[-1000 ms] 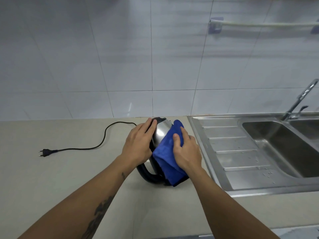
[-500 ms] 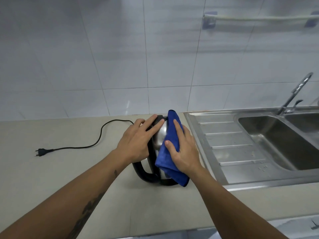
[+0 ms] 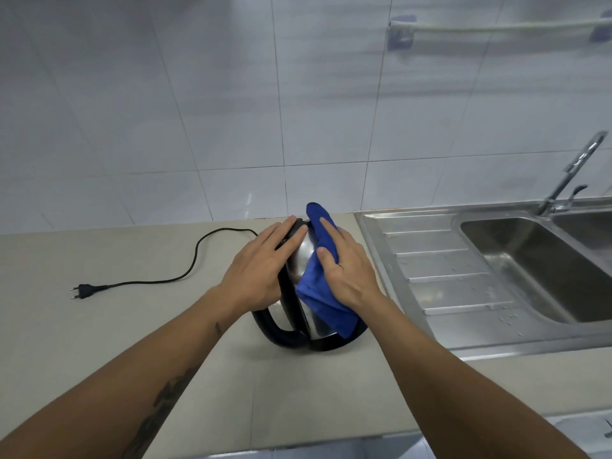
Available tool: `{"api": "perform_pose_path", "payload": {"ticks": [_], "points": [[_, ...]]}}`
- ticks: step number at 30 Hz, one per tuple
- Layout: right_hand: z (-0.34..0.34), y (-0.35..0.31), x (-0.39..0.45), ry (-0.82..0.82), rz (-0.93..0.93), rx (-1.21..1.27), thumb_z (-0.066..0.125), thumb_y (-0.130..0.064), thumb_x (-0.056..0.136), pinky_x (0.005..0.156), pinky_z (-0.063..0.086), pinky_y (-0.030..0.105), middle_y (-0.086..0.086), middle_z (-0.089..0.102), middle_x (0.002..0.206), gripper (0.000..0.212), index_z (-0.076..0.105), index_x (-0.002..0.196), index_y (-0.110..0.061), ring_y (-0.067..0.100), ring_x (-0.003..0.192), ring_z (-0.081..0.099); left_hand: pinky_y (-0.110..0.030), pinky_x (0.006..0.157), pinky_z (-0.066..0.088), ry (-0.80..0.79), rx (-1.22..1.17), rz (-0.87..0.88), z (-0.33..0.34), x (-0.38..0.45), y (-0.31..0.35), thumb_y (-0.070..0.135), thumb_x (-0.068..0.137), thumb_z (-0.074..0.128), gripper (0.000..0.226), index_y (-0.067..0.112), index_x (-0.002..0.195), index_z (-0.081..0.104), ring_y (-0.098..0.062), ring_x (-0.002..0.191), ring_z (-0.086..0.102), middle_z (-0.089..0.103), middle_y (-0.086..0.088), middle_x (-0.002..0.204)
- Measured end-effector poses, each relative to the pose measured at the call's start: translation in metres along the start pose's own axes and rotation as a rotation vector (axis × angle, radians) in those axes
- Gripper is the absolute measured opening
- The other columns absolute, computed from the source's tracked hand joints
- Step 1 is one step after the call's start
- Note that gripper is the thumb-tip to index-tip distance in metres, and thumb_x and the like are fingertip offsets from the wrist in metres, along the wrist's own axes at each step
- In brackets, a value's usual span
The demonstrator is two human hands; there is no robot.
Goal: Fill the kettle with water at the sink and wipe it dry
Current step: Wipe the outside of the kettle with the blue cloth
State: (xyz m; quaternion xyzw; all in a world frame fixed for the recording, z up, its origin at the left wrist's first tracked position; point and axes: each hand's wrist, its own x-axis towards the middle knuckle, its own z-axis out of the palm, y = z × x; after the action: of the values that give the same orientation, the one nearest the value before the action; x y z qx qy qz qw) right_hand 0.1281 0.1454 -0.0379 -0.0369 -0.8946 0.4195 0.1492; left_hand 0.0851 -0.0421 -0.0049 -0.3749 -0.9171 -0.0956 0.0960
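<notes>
A steel kettle (image 3: pixel 303 263) with a black handle and base stands on the beige counter (image 3: pixel 99 342), just left of the sink. My left hand (image 3: pixel 256 270) lies flat against the kettle's left side and lid, steadying it. My right hand (image 3: pixel 347 270) presses a blue cloth (image 3: pixel 326 304) against the kettle's right side, fingers spread over the cloth. The cloth reaches from the kettle's top down to near its base. Most of the kettle's right side is hidden by cloth and hand.
The kettle's black power cord (image 3: pixel 195 260) trails left to an unplugged plug (image 3: pixel 81 290). A steel sink drainboard (image 3: pixel 440 270) with water drops and a basin (image 3: pixel 543 266) lie to the right, with a tap (image 3: pixel 576 170). A towel rail (image 3: pixel 496 26) hangs on the tiled wall.
My right hand has slid the blue cloth up the kettle's side, so the cloth's tip now sticks above the lid. My left hand has stayed on the kettle.
</notes>
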Motion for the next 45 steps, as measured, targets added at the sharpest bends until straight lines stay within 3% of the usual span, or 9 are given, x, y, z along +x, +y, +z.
{"api": "perform_pose_path", "payload": {"ticks": [6, 11, 15, 20, 26, 31, 36, 39, 45], "points": [[-0.004, 0.017, 0.002, 0.068, 0.268, 0.211, 0.033, -0.049, 0.098, 0.109, 0.042, 0.044, -0.003, 0.057, 0.141, 0.054, 0.042, 0.149, -0.034, 0.024, 0.131, 0.053, -0.034, 0.111, 0.036, -0.038, 0.010, -0.095, -0.002, 0.018, 0.016, 0.006, 0.078, 0.061, 0.100, 0.033, 0.155, 0.002, -0.016, 0.149, 0.009, -0.002, 0.009, 0.164], [0.026, 0.006, -0.046, 0.178, 0.003, -0.325, 0.033, -0.051, 0.097, 0.119, 0.025, 0.049, 0.000, 0.012, 0.170, 0.066, 0.011, 0.159, -0.043, 0.028, 0.152, 0.018, -0.034, 0.110, 0.035, -0.113, 0.006, -0.129, -0.011, 0.032, 0.022, 0.009, 0.079, 0.059, 0.097, 0.029, 0.156, 0.003, -0.019, 0.148, 0.012, 0.000, 0.006, 0.164], [0.032, 0.019, -0.055, 0.216, -0.031, -0.446, 0.034, -0.051, 0.097, 0.118, 0.029, 0.052, 0.007, 0.009, 0.170, 0.070, 0.010, 0.161, -0.036, 0.036, 0.153, 0.018, -0.033, 0.110, 0.034, -0.147, -0.001, -0.135, -0.013, 0.037, 0.022, 0.006, 0.078, 0.061, 0.099, 0.030, 0.156, 0.004, -0.019, 0.147, 0.014, 0.001, 0.007, 0.164], [0.024, 0.045, -0.064, 0.205, -0.036, -0.370, 0.033, -0.050, 0.099, 0.119, 0.032, 0.045, 0.003, 0.019, 0.169, 0.067, 0.018, 0.161, -0.029, 0.027, 0.151, 0.028, -0.032, 0.114, 0.030, -0.177, -0.046, -0.164, -0.015, 0.042, 0.023, 0.003, 0.076, 0.056, 0.100, 0.031, 0.156, 0.004, -0.018, 0.148, 0.012, 0.000, 0.010, 0.164], [0.005, 0.055, -0.054, 0.209, 0.200, 0.095, 0.037, -0.039, 0.105, 0.105, 0.034, 0.023, -0.006, 0.053, 0.144, 0.049, 0.038, 0.152, -0.025, 0.016, 0.135, 0.047, -0.034, 0.112, 0.034, -0.167, -0.078, -0.135, -0.010, 0.039, 0.007, 0.004, 0.073, 0.058, 0.102, 0.032, 0.155, 0.005, -0.019, 0.147, 0.015, 0.001, 0.013, 0.163], [-0.015, 0.032, -0.017, 0.079, 0.434, 0.172, 0.029, -0.045, 0.106, 0.100, 0.043, 0.037, 0.004, 0.065, 0.126, 0.047, 0.054, 0.138, -0.020, 0.027, 0.120, 0.059, -0.032, 0.117, 0.027, -0.123, -0.081, -0.101, -0.006, 0.027, 0.000, 0.002, 0.077, 0.059, 0.101, 0.031, 0.156, 0.002, -0.016, 0.149, 0.008, -0.002, 0.012, 0.163], [0.004, 0.005, 0.000, 0.118, 0.136, -0.055, 0.028, -0.051, 0.099, 0.107, 0.043, 0.046, 0.000, 0.052, 0.146, 0.057, 0.039, 0.150, -0.028, 0.024, 0.129, 0.051, -0.031, 0.116, 0.029, -0.030, -0.089, 0.000, -0.001, 0.017, -0.003, -0.004, 0.076, 0.054, 0.097, 0.027, 0.156, 0.009, -0.015, 0.150, 0.009, 0.002, 0.008, 0.164], [0.010, 0.024, -0.025, 0.138, -0.033, -0.033, 0.030, -0.055, 0.097, 0.117, 0.032, 0.032, -0.010, 0.037, 0.159, 0.064, 0.029, 0.157, -0.032, 0.010, 0.142, 0.036, -0.029, 0.114, 0.031, 0.027, -0.096, 0.050, 0.002, 0.010, -0.009, -0.010, 0.071, 0.048, 0.101, 0.029, 0.156, 0.011, -0.015, 0.150, 0.010, 0.001, 0.012, 0.164], [0.005, 0.061, -0.042, 0.076, 0.273, 0.297, 0.032, -0.056, 0.101, 0.098, 0.053, 0.048, -0.003, 0.070, 0.105, 0.047, 0.060, 0.124, -0.026, 0.014, 0.100, 0.067, -0.034, 0.112, 0.037, 0.094, -0.071, 0.135, 0.007, -0.001, -0.021, -0.012, 0.065, 0.042, 0.102, 0.028, 0.156, 0.015, -0.017, 0.150, 0.013, 0.006, 0.010, 0.164]]}}
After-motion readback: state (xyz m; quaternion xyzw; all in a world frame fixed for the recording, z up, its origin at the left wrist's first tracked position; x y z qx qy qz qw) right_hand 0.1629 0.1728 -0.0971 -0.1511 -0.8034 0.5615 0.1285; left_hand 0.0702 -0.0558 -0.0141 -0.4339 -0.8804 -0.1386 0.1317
